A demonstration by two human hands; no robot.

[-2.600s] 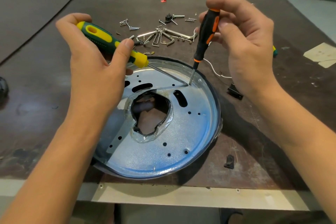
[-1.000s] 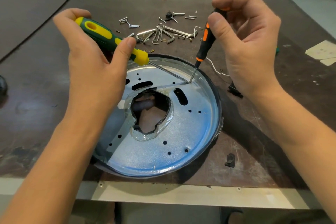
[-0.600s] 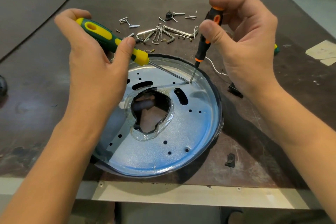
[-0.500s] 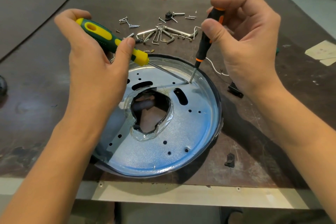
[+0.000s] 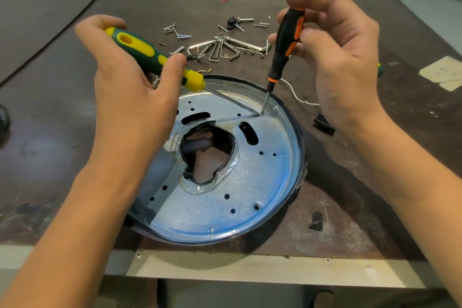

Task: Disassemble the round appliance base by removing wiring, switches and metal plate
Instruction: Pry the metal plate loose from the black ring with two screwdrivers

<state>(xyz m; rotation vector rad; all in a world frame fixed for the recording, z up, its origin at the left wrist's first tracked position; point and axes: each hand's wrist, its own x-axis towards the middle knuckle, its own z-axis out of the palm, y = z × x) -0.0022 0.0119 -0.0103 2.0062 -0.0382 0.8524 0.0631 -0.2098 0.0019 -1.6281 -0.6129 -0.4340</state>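
The round appliance base [image 5: 297, 157] lies near the table's front edge, with a shiny metal plate [image 5: 250, 182] inside its black rim and a ragged hole [image 5: 207, 155] at its centre. My left hand [image 5: 130, 97] grips a green-and-yellow screwdriver [image 5: 150, 57], its shaft slanting down to the plate's far right part. My right hand [image 5: 340, 62] pinches a black-and-orange screwdriver [image 5: 285, 42], held almost upright. Both tips meet at the same spot [image 5: 261, 114] near the rim.
Loose screws [image 5: 177, 32], hex keys [image 5: 225, 47] and a small black part [image 5: 232, 23] lie behind the base. A white wire [image 5: 297, 94] and a black switch [image 5: 323, 127] sit to its right; another black piece [image 5: 316, 220] lies near the front edge. Paper scraps [image 5: 445, 72] far right.
My right fingers have shifted on the black-and-orange handle, turning it; its tip stays on the same spot. The left hand and its screwdriver have hardly moved.
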